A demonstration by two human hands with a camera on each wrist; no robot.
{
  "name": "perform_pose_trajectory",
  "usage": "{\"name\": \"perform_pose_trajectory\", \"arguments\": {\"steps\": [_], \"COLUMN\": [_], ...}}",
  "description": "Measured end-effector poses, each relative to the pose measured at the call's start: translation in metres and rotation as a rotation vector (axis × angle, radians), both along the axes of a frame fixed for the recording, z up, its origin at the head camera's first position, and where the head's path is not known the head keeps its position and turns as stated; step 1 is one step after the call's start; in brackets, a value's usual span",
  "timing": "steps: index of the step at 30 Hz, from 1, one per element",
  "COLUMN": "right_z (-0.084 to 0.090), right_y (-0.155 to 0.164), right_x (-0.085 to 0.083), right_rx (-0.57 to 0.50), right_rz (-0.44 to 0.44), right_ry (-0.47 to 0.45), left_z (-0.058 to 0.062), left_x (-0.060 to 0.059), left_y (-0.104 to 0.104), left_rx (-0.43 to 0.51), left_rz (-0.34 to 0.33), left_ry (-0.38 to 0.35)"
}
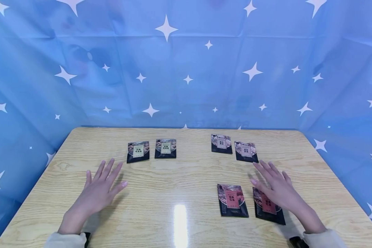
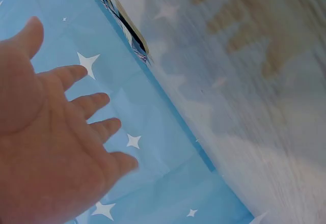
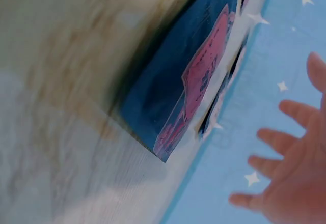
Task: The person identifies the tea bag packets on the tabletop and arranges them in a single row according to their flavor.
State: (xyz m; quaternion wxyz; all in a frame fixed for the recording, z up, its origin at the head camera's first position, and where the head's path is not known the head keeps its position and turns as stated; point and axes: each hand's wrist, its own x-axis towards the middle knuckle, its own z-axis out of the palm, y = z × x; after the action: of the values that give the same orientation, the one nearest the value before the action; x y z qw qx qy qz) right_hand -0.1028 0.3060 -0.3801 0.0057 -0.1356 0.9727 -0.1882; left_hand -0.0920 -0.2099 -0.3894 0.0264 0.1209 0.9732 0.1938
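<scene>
Six snack packets sit in pairs on wooden table [image 1: 179, 179]: green-label pair [image 1: 151, 150] at 11 o'clock, beige-label pair [image 1: 234, 147] at 1, red-label pair [image 1: 249, 203] at 4. Left hand [image 1: 97, 191] and right hand [image 1: 276, 187] hover w/ fingers spread, holding nothing; right hand over the red pair. Sorting looks done.

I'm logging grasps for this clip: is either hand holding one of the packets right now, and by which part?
Nothing is held. The left hand is open over bare table; the right hand is open above a red-label packet.

Ahead of you a light wooden table [image 1: 179, 179] catches a bright glare, with a star-printed blue backdrop [image 1: 186, 69] enclosing it.
</scene>
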Motion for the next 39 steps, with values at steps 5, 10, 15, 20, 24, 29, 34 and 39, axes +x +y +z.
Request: {"name": "perform_pose_trajectory", "arguments": {"steps": [5, 10, 15, 20, 24, 29, 34, 39], "right_z": [0.004, 0.007, 0.008, 0.005, 0.000, -0.003, -0.005, -0.006], "right_y": [0.003, 0.011, 0.022, 0.031, 0.034, 0.036, 0.038, 0.039], "right_x": [0.007, 0.017, 0.025, 0.027, 0.027, 0.027, 0.027, 0.027], "right_rx": [-0.162, -0.243, -0.287, -0.289, -0.283, -0.308, -0.336, -0.359], "right_rz": [0.027, 0.080, 0.070, 0.091, 0.108, 0.132, 0.135, 0.158], "right_ry": [-0.054, -0.073, -0.164, -0.249, -0.274, -0.293, -0.337, -0.345], "left_z": [0.000, 0.001, 0.001, 0.000, 0.002, 0.004, 0.004, 0.004], "left_x": [-0.004, -0.005, -0.007, -0.010, -0.017, -0.028, -0.042, -0.054], "left_y": [-0.002, -0.003, -0.005, -0.006, -0.002, 0.006, 0.015, 0.025], "left_rx": [0.037, 0.046, 0.039, 0.072, 0.100, 0.134, 0.157, 0.159], "left_rz": [-0.040, -0.036, -0.020, -0.035, -0.050, -0.041, -0.041, -0.052], "left_ry": [0.045, 0.066, 0.067, 0.095, 0.110, 0.087, 0.046, -0.002]}}
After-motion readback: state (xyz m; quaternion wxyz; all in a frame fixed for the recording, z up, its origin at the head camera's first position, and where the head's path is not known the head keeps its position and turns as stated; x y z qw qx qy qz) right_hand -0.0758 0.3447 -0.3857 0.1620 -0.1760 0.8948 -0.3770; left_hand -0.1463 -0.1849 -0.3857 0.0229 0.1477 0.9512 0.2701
